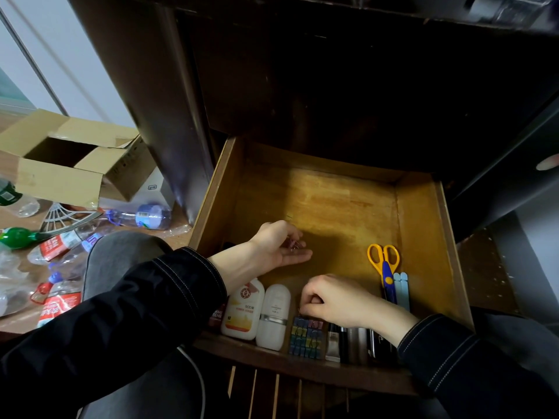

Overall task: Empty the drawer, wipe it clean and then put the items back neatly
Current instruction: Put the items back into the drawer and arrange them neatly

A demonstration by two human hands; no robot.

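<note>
- Left hand (pixel 281 246): palm up over the middle of the drawer (pixel 423 225), fingers curled loosely round small metal clips (pixel 295 246).
- Binder clips (pixel 305 337): rows at the drawer's near edge, long axis near-to-far.
- Right hand (pixel 335 300): the nearer hand; fingertips pinched at the rows' far end, apparently on one clip.

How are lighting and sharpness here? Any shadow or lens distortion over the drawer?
Head view: drawer floor brightly lit, a shadow on it beside the left hand; cabinet above nearly black; wide-angle lens splays the drawer walls; cardboard box at left slightly smeared.
</note>
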